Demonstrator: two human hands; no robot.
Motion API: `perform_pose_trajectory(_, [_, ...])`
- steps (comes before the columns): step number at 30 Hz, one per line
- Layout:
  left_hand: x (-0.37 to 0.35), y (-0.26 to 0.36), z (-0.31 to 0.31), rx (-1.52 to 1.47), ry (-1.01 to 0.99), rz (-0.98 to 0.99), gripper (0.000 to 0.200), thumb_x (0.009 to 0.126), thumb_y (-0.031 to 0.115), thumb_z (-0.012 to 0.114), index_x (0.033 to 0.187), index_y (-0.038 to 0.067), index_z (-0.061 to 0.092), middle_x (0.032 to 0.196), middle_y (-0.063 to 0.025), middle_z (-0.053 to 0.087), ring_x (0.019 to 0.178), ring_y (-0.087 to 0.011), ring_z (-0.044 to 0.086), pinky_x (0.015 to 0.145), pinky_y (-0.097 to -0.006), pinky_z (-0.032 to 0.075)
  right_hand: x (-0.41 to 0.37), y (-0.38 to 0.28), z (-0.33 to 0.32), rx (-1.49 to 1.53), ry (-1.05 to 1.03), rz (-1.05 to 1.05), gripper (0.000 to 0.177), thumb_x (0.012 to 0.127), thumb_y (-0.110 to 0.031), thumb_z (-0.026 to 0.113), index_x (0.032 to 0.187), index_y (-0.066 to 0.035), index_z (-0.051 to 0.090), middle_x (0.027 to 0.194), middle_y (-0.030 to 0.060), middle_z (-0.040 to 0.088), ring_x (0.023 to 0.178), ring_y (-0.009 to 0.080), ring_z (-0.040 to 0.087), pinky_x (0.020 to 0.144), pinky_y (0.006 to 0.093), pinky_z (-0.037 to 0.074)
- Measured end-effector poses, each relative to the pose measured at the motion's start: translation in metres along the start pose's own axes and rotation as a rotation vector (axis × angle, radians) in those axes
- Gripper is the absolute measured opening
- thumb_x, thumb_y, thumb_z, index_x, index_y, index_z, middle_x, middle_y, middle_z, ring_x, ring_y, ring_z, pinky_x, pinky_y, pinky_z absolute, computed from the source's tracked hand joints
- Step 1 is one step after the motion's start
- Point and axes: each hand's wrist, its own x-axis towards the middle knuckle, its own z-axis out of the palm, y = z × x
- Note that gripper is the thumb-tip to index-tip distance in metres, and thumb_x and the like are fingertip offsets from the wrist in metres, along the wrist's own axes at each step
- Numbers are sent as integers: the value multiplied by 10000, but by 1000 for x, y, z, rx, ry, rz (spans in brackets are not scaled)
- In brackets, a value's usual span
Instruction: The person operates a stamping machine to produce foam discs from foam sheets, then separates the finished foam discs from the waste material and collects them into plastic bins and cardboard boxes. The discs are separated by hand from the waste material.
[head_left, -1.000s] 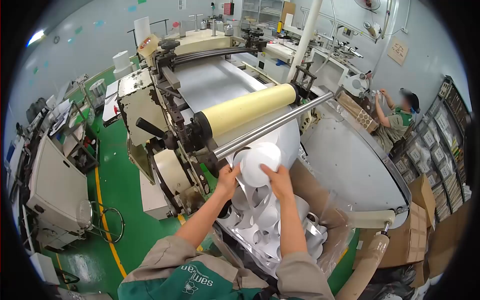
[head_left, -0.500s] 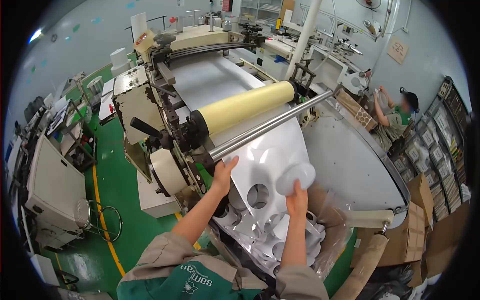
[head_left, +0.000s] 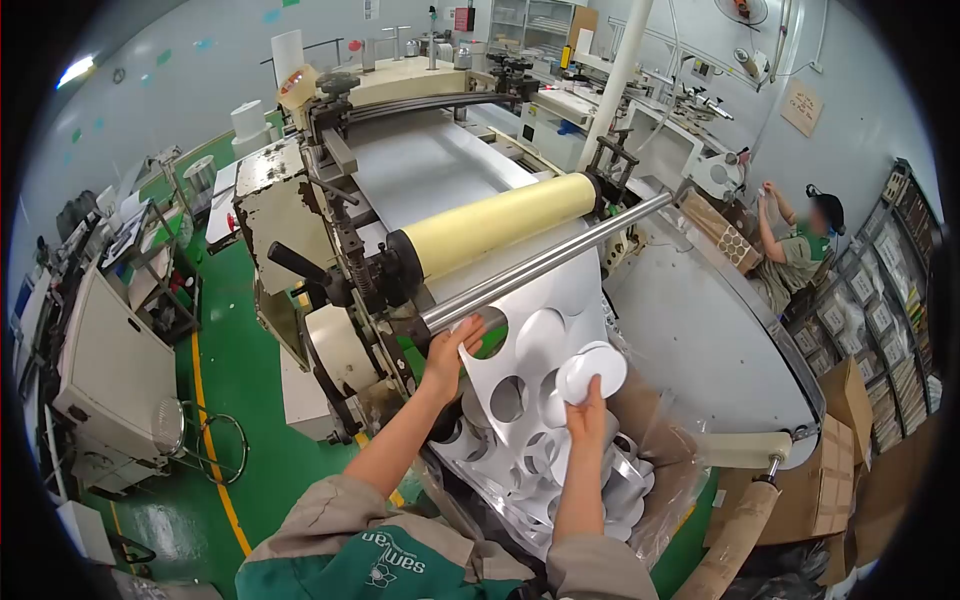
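My right hand (head_left: pixel 586 410) grips a few white discs (head_left: pixel 597 374) between thumb and fingers, in front of the hanging sheet. Below the steel bar (head_left: pixel 550 261), my left hand (head_left: pixel 455 350) touches the left edge of the white sheet (head_left: pixel 548 300), its fingers partly at a round hole and extended. The sheet comes down from under the yellow roller (head_left: pixel 495 224) and has several round holes. Its lower part lies bunched over a clear plastic bag (head_left: pixel 665 480) with more punched scrap. Whether every disc in my right hand is separate from the sheet is hard to tell.
A grey metal panel (head_left: pixel 715 335) slopes down at the right, with cardboard boxes (head_left: pixel 835 470) beside it. A co-worker (head_left: pixel 800 245) sits at the far right near a shelf rack (head_left: pixel 880 300). A white cabinet (head_left: pixel 105 380) stands on the green floor at left.
The sheet has come further down, showing a new hole near my left hand. My left hand's fingers have spread across its edge. The discs in my right hand have shifted slightly and show as a stack.
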Motion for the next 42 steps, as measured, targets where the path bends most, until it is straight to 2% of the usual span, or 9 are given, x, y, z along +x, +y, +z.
perform_pose_trajectory(7, [19,-13,-4,-168,-13,104,336,867,158,519,1154,-15,495,1141,-73,536,1028,-165,497,895,-293,369,3,-4,108,-661,-398,-85,423,816,-67,597,1190,23,420,1123,101,534,1031,194,525,882,327,431])
perform_pose_trajectory(9, [0,-20,-1,-131,-26,-16,285,882,208,519,1070,-5,529,1068,-84,582,975,-174,558,851,-315,435,20,16,114,-841,-451,-66,394,787,-122,648,1106,45,489,977,83,587,846,145,573,714,261,472])
perform_pose_trajectory(12, [-14,-31,-4,-127,-61,-41,266,882,233,521,1020,8,552,1027,-76,598,927,-156,565,813,-295,444,17,28,109,-1025,-386,107,354,728,-232,719,942,15,583,734,-1,567,562,46,446,457,208,317])
perform_pose_trajectory(15, [-21,-13,1,-89,-91,-105,351,884,256,518,1059,-48,538,1035,-112,596,976,-169,561,824,-286,446,15,33,69,-512,-338,71,402,841,-188,584,1152,38,467,1105,127,537,1017,214,525,879,357,418])
perform_pose_trajectory(18, [-12,5,11,-154,-33,-31,427,906,226,460,1198,-83,419,1272,-194,420,1172,-238,441,942,-302,389,21,16,36,119,28,115,417,876,-239,531,1237,-69,408,1243,90,451,1165,257,411,989,471,321])
perform_pose_trajectory(21, [2,11,1,-184,-105,-7,486,893,218,483,1247,-77,328,1282,-192,409,1190,-260,416,983,-360,347,17,-11,26,225,-26,-28,381,855,-188,566,1201,-78,451,1191,74,513,1094,229,492,925,404,406])
perform_pose_trajectory(29, [8,9,-1,-204,-56,-23,358,896,154,439,1225,16,408,1223,-91,481,1129,-226,460,951,-362,369,7,-11,104,-725,-313,-125,520,767,-59,625,1225,38,398,1156,128,504,1067,204,481,906,307,378])
perform_pose_trajectory(37, [-11,-7,-1,-172,-203,-142,303,883,246,510,1095,32,542,1078,-53,585,993,-169,547,868,-313,413,35,27,117,-1088,-496,57,420,792,-116,633,1153,23,470,1035,94,582,915,171,569,802,292,457])
perform_pose_trajectory(42, [-19,-6,-3,-73,-135,-184,343,883,275,510,1111,19,523,1093,-67,577,1006,-140,536,855,-284,419,30,30,76,-569,-348,111,382,834,-115,578,1158,41,449,1090,98,542,977,193,535,847,332,431])
